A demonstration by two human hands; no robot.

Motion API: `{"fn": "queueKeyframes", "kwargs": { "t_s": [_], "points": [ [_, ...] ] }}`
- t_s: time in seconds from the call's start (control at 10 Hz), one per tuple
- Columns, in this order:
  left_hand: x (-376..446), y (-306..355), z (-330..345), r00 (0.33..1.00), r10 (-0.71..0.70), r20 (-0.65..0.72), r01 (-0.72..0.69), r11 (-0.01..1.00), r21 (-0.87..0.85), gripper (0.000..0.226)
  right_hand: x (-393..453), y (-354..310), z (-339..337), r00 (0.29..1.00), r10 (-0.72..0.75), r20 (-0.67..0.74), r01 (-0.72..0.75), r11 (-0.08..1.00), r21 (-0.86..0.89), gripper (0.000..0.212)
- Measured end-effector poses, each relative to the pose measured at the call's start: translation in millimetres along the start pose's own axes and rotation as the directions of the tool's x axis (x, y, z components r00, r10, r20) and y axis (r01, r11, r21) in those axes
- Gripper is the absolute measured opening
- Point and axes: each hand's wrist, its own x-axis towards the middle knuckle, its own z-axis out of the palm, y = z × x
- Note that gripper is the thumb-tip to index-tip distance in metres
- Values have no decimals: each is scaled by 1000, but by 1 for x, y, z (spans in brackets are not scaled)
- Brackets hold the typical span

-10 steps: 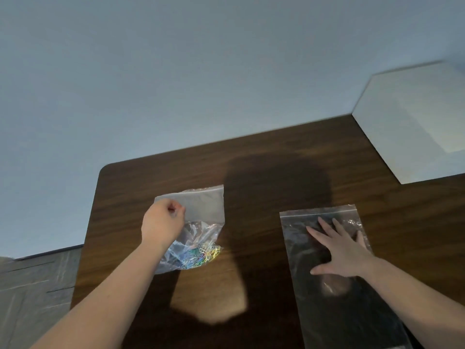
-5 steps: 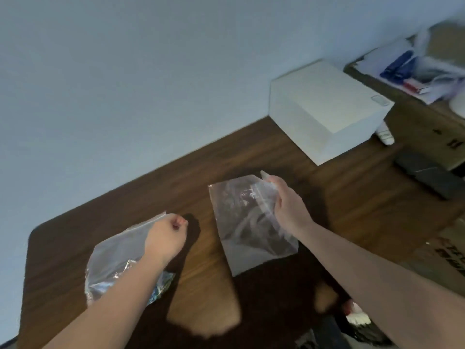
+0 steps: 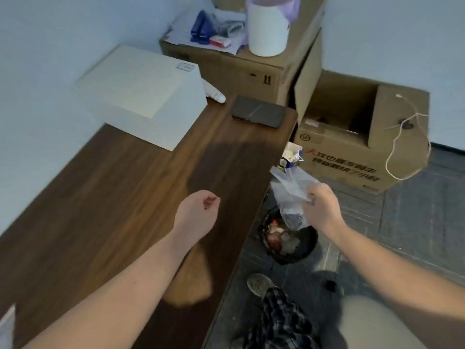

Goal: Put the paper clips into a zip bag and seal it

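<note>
The right hand (image 3: 320,210) pinched a clear zip bag (image 3: 292,195) out past the edge of the table (image 3: 125,177), hanging above a dark bin (image 3: 289,241) on the floor (rubbish inside, it looked like). The left hand (image 3: 197,212) hovered over the wood, fingers loosely curled, holding nothing. The paper clips were nowhere in sight.

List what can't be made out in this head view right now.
- Paper clips: none in view; the head view has no sign of them.
- Clear zip bag: blurred, partly behind the right hand; contents and seal state unreadable.
- Left hand: curled over the table; the curl hides whether it holds anything.
- Bin contents: bag overlaps them; blurred.
</note>
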Motion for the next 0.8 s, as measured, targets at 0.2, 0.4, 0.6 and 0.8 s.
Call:
{"fn": "queueKeyframes", "kwargs": {
  "t_s": [0.2,0.4,0.6,0.8],
  "points": [
    [51,55,104,961,196,196,-204,979,18,22,-2,164,83,921,379,90,-372,924,-86,13],
    [96,81,185,871,396,292,-450,880,150,17,41,220,171,816,555,159,-552,831,-69,22],
    [111,84,221,741,471,478,-598,787,153,19,75,240,198,857,495,147,-486,869,-93,48],
    [114,85,220,765,395,508,-530,835,149,17,80,237,188,859,423,289,-367,901,-230,17]
  ]
}}
